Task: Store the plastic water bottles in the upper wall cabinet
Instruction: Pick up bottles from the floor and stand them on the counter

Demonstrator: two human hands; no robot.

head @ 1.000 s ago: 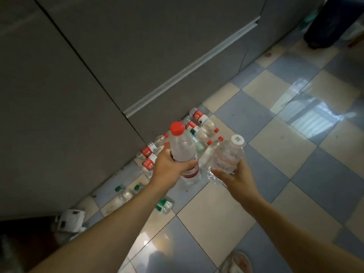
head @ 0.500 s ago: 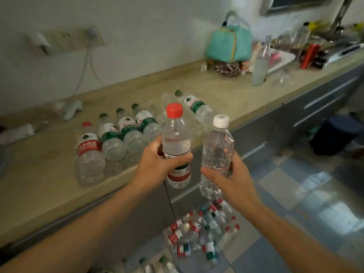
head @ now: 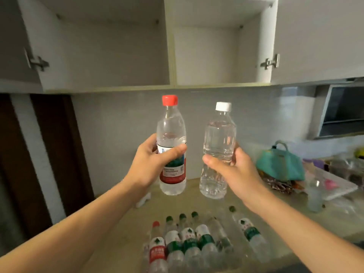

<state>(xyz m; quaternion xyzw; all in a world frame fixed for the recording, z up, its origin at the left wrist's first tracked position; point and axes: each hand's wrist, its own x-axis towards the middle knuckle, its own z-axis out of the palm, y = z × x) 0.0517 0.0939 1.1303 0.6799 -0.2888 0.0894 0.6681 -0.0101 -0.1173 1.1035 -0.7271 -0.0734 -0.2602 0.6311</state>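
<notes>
Countertop [head: 122, 239]: row of bottles [head: 189, 245] lying flat. Above it, left hand [head: 151, 164] wrapped round upright red-capped bottle [head: 172, 146]; right hand [head: 234, 170] wrapped round upright white-capped bottle [head: 217, 152]. Both bottles below open upper cabinet [head: 206, 56], not inside. Teal bag [head: 279, 164] at right.

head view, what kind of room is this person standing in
Most likely a home kitchen: an open upper wall cabinet hangs over a countertop backed by a tiled wall, and what looks like a range hood sits at the right. Water bottles lie on the counter.
</notes>
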